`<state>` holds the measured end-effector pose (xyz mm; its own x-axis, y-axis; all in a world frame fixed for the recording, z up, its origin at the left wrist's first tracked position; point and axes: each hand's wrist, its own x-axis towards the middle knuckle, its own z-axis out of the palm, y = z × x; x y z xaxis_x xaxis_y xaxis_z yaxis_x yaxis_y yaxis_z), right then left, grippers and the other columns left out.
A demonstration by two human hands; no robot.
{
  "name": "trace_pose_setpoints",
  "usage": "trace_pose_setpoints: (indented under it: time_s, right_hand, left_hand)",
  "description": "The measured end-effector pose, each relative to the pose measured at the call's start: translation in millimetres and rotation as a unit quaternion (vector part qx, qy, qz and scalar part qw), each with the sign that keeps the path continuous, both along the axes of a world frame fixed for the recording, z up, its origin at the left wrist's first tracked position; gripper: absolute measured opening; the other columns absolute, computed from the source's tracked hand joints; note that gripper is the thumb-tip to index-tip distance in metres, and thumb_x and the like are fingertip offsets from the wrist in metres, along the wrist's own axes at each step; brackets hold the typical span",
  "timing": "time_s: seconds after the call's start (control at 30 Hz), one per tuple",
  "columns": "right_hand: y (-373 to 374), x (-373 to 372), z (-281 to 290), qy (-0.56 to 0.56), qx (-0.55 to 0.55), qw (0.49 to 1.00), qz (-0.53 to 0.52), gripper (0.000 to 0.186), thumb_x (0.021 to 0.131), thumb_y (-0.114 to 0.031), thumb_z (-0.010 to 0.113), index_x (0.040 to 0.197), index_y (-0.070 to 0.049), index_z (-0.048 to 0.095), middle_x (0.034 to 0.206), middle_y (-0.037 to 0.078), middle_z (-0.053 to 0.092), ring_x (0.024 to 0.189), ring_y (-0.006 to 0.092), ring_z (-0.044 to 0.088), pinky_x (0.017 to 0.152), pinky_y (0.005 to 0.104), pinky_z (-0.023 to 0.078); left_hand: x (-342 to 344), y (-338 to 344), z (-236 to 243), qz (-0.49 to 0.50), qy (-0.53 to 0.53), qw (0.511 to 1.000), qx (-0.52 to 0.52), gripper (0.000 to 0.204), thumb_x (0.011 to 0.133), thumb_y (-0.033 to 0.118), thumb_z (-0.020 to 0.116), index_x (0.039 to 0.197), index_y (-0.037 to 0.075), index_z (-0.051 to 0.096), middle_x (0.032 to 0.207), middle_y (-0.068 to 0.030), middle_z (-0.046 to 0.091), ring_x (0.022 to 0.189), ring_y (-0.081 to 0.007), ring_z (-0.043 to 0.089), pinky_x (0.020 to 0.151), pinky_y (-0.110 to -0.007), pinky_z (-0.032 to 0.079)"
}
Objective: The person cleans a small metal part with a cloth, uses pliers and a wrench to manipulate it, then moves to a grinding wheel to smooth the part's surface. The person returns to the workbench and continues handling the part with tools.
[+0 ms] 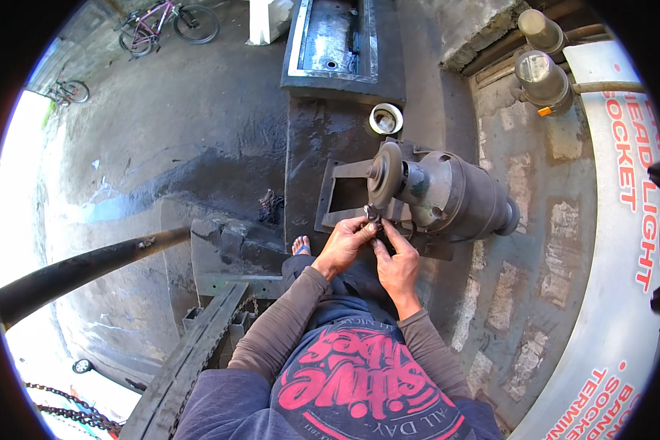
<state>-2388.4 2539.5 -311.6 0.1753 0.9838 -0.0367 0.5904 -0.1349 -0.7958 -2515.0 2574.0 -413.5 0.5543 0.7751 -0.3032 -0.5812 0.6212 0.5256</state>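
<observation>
Head view: my left hand (342,244) and right hand (396,265) both pinch a small metal piece (369,213) against the grinding wheel (383,174); grinding looks underway, unfinished.

A large curved white sign (623,242) with red lettering runs down the right edge of the frame. A small orange tag (544,111) sits at upper right, just left of it.
</observation>
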Motion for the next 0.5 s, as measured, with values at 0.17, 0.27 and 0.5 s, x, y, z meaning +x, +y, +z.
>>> trace_pose_setpoints:
  time_s: [0.17,0.27,0.5]
  right_hand:
    - [-6,-8,2,0.014,-0.019,0.999,-0.031,0.044,0.089,-0.006,0.075,0.133,-0.004,0.069,0.120,0.019,0.075,0.110,0.0311,0.074,0.096,0.0387,0.055]
    - [-7,-20,15,-0.025,-0.077,0.995,-0.051,0.044,0.089,-0.012,0.076,0.131,-0.003,0.069,0.113,0.021,0.076,0.102,0.0354,0.075,0.089,0.0410,0.057]
    - [15,-21,24,-0.145,-0.069,0.987,-0.026,0.042,0.087,-0.024,0.079,0.125,-0.007,0.073,0.074,0.015,0.068,0.066,0.0347,0.067,0.065,0.0455,0.052]
  left_hand:
    - [-3,-2,6,-0.010,0.004,1.000,-0.028,0.026,0.107,0.023,0.064,0.119,0.001,0.070,0.100,0.0035,0.067,0.088,-0.0049,0.057,0.080,-0.024,0.049]
    - [-8,-3,9,-0.019,0.013,0.998,-0.056,0.026,0.107,0.025,0.063,0.113,0.001,0.071,0.096,0.0036,0.066,0.085,-0.0051,0.055,0.077,-0.025,0.048]
    - [-5,12,16,-0.022,-0.047,0.993,-0.108,0.026,0.108,0.022,0.060,0.116,-0.001,0.067,0.094,-0.0019,0.068,0.077,-0.0098,0.062,0.071,-0.026,0.054]
